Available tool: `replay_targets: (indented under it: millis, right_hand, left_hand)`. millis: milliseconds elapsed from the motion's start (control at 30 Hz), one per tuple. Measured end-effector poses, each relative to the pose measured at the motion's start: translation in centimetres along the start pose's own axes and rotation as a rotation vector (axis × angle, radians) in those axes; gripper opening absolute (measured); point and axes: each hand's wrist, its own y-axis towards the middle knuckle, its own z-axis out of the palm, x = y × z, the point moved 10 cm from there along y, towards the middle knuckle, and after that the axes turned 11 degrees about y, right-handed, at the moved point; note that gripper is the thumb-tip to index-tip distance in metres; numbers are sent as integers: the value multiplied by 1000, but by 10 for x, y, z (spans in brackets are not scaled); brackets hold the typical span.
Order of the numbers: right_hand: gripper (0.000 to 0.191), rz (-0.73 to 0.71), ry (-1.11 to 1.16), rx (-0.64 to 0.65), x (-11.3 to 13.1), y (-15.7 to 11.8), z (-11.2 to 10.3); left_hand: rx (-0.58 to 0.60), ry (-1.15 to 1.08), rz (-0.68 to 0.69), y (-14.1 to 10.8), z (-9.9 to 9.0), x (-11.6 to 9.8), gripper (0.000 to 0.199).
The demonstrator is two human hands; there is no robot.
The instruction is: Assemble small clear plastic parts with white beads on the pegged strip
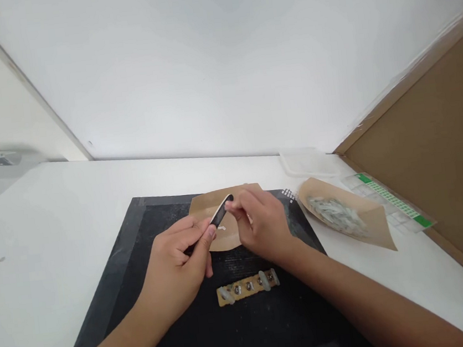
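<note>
Slim dark bar (pixel 220 212) with a pale edge: held in the left hand (pixel 179 249), tilted so that its rounded end points up and away, to the right of the left grip. Left grip is closed, thumb on the near side, fingers on the far side; the lower part of the bar is hidden inside it. Right hand (pixel 264 220) is at the bar's far end, fingers curled, thumb and forefinger drawn close together. Whether the right grip has hold of the bar's tip, or of some small piece, cannot be told.

Behind and below the two grips: brown paper (pixel 226 243), with small white bits (pixel 221 228) visible between the hands. Nearer to the person than the grips, and apart from both: tan strip (pixel 243 289) bearing a row of round metal parts, with translucent pieces (pixel 264 280) lying across it toward its ends. Paper and strip both lie on a black mat (pixel 169 325), which sits on the white counter (pixel 55 243).

Right of the right grip: brown paper tray (pixel 377 224) containing a heap of translucent slivers (pixel 336 214); farther right, a clear sheet with a green band (pixel 395 199). Beyond the right grip, toward the wall (pixel 204 76): shallow clear tray (pixel 308 163).
</note>
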Motion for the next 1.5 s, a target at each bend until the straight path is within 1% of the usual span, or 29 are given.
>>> replay_targets:
  millis: [33,133,200,267,333,400,467,500,600,633,667,733,800,833,867,933,1000,1067,1167,1200,1267,1300,1367,1400,1500]
  right_hand:
    - [29,4,-4,-5,0,0,0]
    - [29,-44,10,45,5,2,5]
    - [28,-62,-13,0,7,2,1]
    - [28,-45,-19,-34,6,3,-1]
    - [26,-56,19,28,7,3,5]
    - [26,-81,24,39,9,4,6]
    - [28,-60,-7,-33,8,5,-1]
    - [30,-49,-10,-38,8,6,-2]
    - [29,-65,30,60,13,7,7]
    - [28,-56,26,57,13,7,7]
    - [28,-38,26,19,12,7,3]
    - [29,-22,40,-12,11,6,0]
    - [27,-63,62,52,15,5,8]
    - [26,-73,62,61,16,4,9]
    - [26,-82,57,51,16,4,8]
    - [29,-24,31,-30,9,5,0]
    - [28,-17,58,4,8,6,2]
    - [27,-52,90,23,12,7,3]
    - [30,-38,70,-38,10,8,-4]
    - [30,-35,71,-30,10,8,-3]
    - [27,-67,98,42,14,7,5]
    - [26,-74,103,52,15,7,6]
    - [29,-31,83,-17,12,7,0]
    - [30,-17,86,-33,11,7,-1]
    - [28,-17,110,2,15,8,1]
  left_hand:
    - [-2,2,-3,0,0,0,58]
    - [-12,-4,2,0,-3,-1,58]
    - [-17,-13,13,0,-5,-3,57]
    - [-23,-15,8,0,-7,-2,57]
    - [-23,-14,5,1,-7,-1,57]
    - [-15,-19,3,1,-7,0,57]
    - [-12,-30,-6,1,-6,1,57]
    - [-15,-35,-10,1,-6,1,57]
    - [-17,-41,-15,1,-6,2,57]
    - [-14,-38,-19,1,-6,2,57]
    - [-14,-34,-26,1,-7,2,57]
    - [-15,-24,-36,1,-7,3,56]
    - [-15,-23,-32,1,-8,3,57]
    - [-11,-24,-28,1,-8,3,57]
    - [-9,-24,-27,1,-8,3,57]
    - [-10,-18,-34,1,-9,3,57]
    - [-11,-13,-35,1,-10,2,57]
    - [-6,-18,-29,1,-10,0,57]
    - [-6,-31,-34,1,-9,1,56]
    - [-6,-33,-36,1,-9,1,55]
    - [-6,-30,-34,1,-8,2,54]
    - [-4,-27,-32,1,-8,2,54]
    - [0,-23,-31,0,-8,2,55]
    - [-3,-20,-29,0,-8,1,55]
    - [-20,-6,-7,0,-11,-4,55]
